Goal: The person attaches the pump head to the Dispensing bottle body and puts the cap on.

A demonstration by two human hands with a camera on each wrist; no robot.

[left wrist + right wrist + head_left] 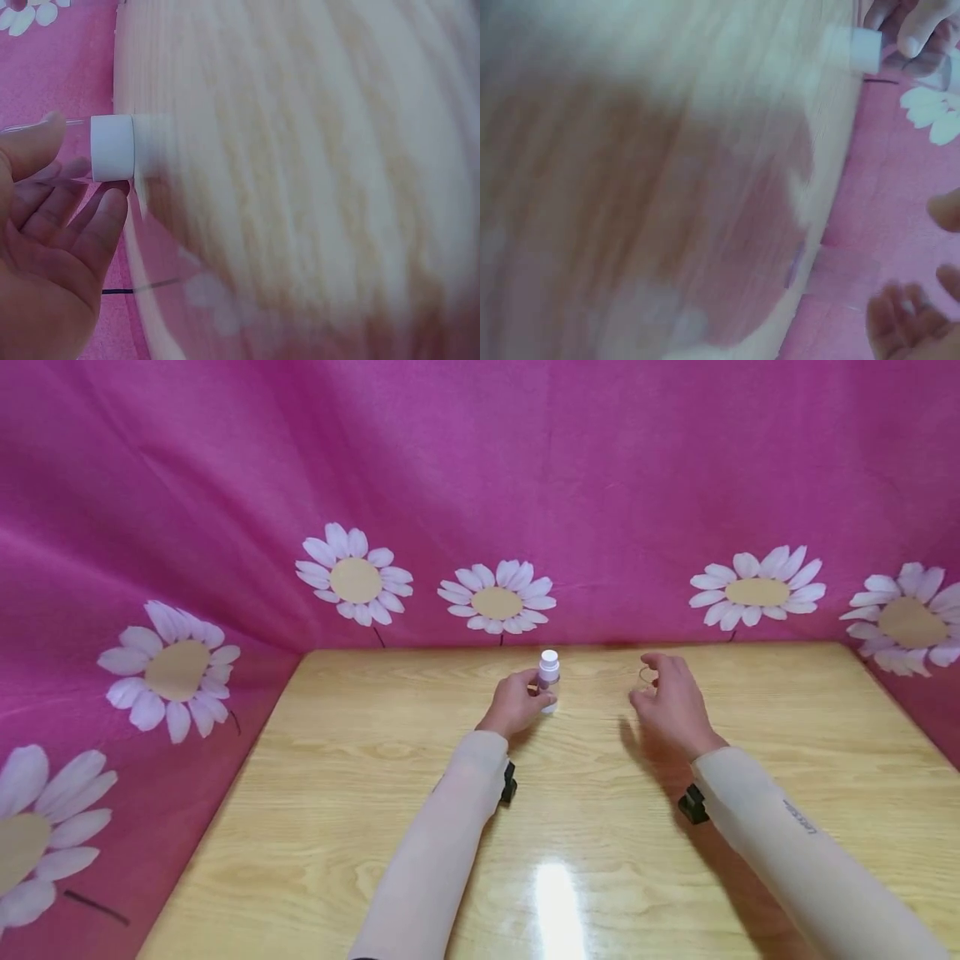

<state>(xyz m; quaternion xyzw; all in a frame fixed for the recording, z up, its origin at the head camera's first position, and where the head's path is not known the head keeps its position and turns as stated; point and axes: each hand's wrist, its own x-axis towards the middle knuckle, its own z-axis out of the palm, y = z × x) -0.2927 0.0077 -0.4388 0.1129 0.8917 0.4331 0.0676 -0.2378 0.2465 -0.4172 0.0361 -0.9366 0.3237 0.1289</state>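
Note:
My left hand (516, 703) grips a small bottle (549, 670) that stands upright near the table's back edge. It has a white top, and in the left wrist view its clear body and white lower end (112, 148) show, with the thumb (37, 146) on one side and fingers on the other. To the right, my right hand (675, 703) has its thumb and fingers spread beside a clear, cylinder-like piece (845, 277). The right wrist view shows this piece standing on the table, its upper end close to the fingertips (889, 300); no grip on it is visible.
The wooden table (390, 793) ends at the back and left against a pink cloth (600, 468) printed with white daisies. A bright light reflection (558, 910) lies on the tabletop near the front. Both wrists wear small dark camera mounts.

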